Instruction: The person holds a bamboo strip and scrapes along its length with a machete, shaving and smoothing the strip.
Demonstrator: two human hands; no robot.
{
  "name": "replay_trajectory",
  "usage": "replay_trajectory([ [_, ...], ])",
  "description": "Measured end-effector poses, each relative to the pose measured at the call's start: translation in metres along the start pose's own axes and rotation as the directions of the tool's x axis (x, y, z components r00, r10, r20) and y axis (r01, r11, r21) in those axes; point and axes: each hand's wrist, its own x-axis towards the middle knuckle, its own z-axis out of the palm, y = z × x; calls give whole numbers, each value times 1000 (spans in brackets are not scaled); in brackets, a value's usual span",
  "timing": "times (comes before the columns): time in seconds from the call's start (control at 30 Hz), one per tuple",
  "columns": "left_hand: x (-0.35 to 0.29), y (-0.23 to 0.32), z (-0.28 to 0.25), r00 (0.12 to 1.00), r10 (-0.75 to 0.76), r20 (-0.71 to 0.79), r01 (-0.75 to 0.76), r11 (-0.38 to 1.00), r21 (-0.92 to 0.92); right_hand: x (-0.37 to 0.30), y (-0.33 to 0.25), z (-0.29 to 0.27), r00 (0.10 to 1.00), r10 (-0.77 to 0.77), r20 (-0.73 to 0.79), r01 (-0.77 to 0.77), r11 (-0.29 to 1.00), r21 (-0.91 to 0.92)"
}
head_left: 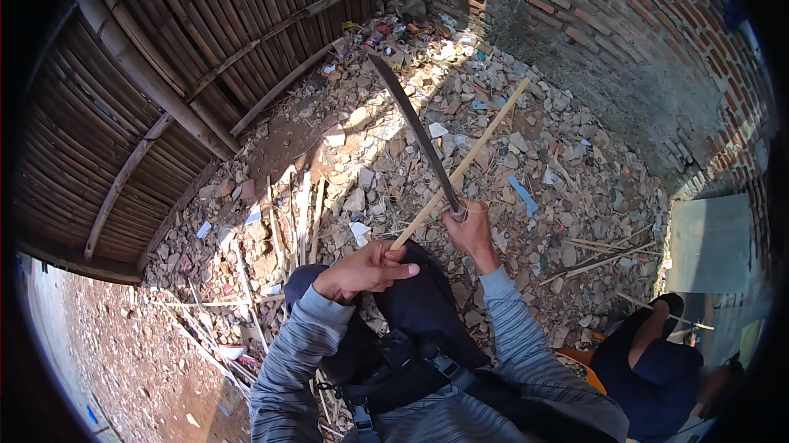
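Note:
My left hand is closed around the near end of a pale bamboo strip, in front of my knee. From there the strip slants up and away to the right. My right hand grips the handle of a machete, whose long dark blade points away and to the left. Blade and strip cross just beyond my right hand; whether they touch I cannot tell. A thin curl of shaving appears beside the right fingers. The machete's handle is mostly hidden in my fist.
Rubble and litter cover the ground. Several split bamboo strips lie left of my legs, more at the right. A bamboo-slat wall rises at the left, a brick wall at the right. Another person sits at the lower right.

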Motion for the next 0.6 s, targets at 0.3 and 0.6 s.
replay_trajectory([
  [0.3, 8, -11, 3, 999, -29, 45, 33, 997, -72, -26, -27, -10, 987, -159, 20, 159, 987, 9],
  [0.6, 2, -5, 11, 996, -92, 17, 90, 994, 64, 34, 75, -49, 978, 47, -205, -50, 999, -10],
])
